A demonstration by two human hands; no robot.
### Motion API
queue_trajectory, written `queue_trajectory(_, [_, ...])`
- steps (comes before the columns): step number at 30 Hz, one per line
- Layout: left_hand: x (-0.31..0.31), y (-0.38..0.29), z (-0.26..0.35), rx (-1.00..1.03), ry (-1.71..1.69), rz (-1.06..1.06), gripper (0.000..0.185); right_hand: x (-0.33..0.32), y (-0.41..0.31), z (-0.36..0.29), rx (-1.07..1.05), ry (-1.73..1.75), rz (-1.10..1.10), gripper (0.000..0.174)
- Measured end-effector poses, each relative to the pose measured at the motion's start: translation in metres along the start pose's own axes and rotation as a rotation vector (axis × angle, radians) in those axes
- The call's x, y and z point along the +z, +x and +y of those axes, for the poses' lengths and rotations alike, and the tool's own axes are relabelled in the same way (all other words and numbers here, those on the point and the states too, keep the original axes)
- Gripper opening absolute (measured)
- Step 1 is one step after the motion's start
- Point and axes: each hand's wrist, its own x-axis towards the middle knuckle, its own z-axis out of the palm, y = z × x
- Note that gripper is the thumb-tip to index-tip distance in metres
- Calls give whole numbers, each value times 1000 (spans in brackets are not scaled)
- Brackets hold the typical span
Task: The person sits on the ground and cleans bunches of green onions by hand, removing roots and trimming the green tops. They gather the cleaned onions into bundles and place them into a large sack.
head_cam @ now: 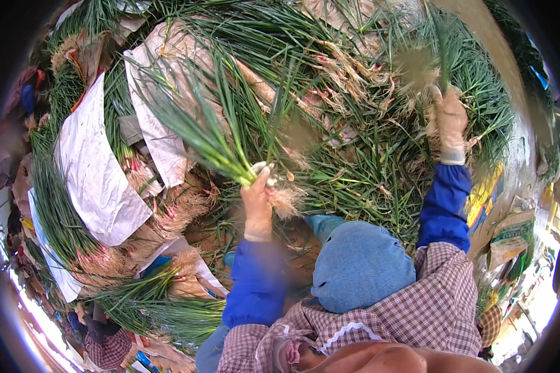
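My left hand (257,203), gloved and with a blue sleeve, grips a bunch of green onions (224,158) near its roots; the leaves fan to the upper left and the stringy roots hang at the right. Stretched out at the upper right, my right hand (450,116) wears a pale glove and is closed around the lower part of another upright green onion bunch (443,60). Around that hand lie piled green onions (480,70). Loose leaves (354,186) cover the ground between the two hands. Smudges blur parts of the view.
Green onion bundles (60,200) with reddish stems stand at the left beside a white sheet (93,163). More onions (280,42) lie across the top. A printed sack (511,238) is at the right. At the lower left, another person (107,347) in checked clothing is partly visible.
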Motion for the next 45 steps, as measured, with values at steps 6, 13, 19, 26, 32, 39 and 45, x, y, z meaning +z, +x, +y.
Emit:
queue_trajectory(6, [-23,-33,-2,54,108,200,28,121,66,-114,-578,459,9,32])
queue_trajectory(13, [8,6,49,103,-50,56,20,167,-22,-222,-936,61,30,20])
queue_trajectory(19, [42,43,13,-38,-262,-15,25,97,-180,-194,-1277,253,-233,10])
queue_trajectory(26, [-7,9,5,63,-412,-87,35,102,-133,-181,-794,262,-347,17])
queue_trajectory(32, [-16,-9,2,-2,-386,-156,19,123,-192,-223,-790,858,-1105,32])
queue_trajectory(39, [-64,-8,13,-40,-89,32,25,83,-161,-141,-555,573,-2075,39])
queue_trajectory(45, [-29,-3,17,-59,3,-157,22,174,-137,-149,-117,691,-986,38])
